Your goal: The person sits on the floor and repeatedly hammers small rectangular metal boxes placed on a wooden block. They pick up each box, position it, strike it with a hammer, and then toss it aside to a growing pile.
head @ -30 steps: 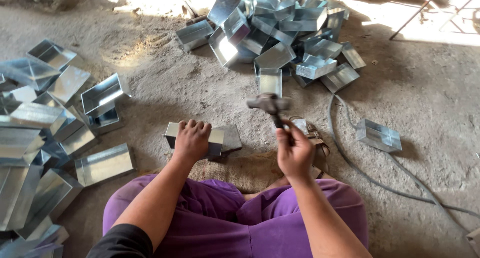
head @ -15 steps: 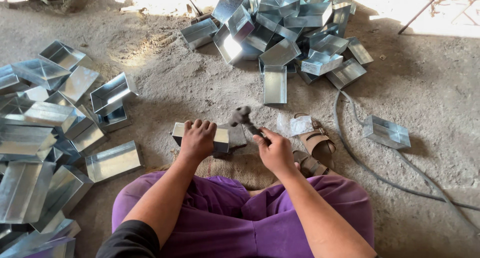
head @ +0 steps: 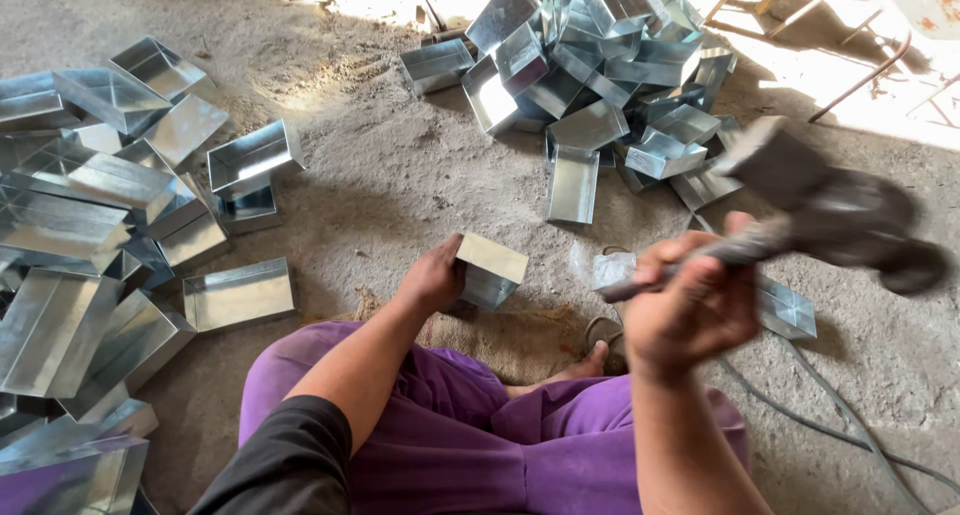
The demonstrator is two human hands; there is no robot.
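Hands at work over the dirt floor: left hand grips a small shiny folded sheet-metal box, right hand clasps a raised, blurred grey hammer, risking struck fingers if misaimed.

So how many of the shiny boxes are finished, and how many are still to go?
An exact count isn't possible. Folded metal trays lie in two heaps: one at the far pile and one stacked on the left, so much shaping looks done. In hand: the left hand steadies one metal box on the ground, and the right hand holds a raised, blurred hammer. Which heap is finished, I cannot tell.
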